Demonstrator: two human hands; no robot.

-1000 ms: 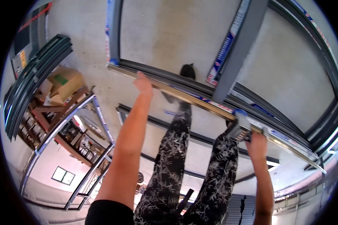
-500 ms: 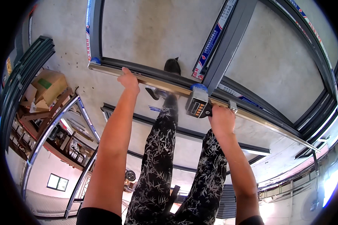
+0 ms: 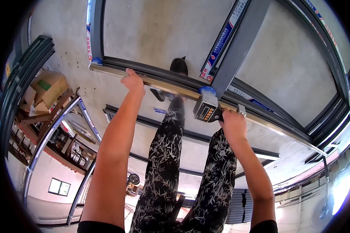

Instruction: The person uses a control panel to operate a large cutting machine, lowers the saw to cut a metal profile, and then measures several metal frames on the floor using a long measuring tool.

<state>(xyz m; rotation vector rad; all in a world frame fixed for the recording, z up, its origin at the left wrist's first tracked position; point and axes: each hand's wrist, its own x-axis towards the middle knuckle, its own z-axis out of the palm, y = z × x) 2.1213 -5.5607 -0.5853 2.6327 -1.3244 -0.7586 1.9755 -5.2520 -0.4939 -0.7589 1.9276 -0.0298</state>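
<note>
Right, both hands are occupied at the near side of the dark grey frame (image 3: 163,74)! A long metal bar (image 3: 171,87) runs along that near rail, close against it, perhaps so the frame's own edge can guide it. Left hand (image 3: 133,82): grip closed around the bar towards the frame's left corner, one digit pointing forward, probably steadying that end. Right hand (image 3: 234,124): grip closed on the black handle (image 3: 217,115), fingertips hidden from us. That puts it right beside the grey display box (image 3: 205,110), whose orange buttons face the person, handy for reading. The box sits on the bar, just short of where the frame's crosspiece (image 3: 241,50) meets the near rail. And look, one blue pad (image 3: 97,61) at the frame's left corner, another blue pad (image 3: 207,89) by the crosspiece; softer contact, I'd guess. Hands well apart, a sensible spread for something so long.
</note>
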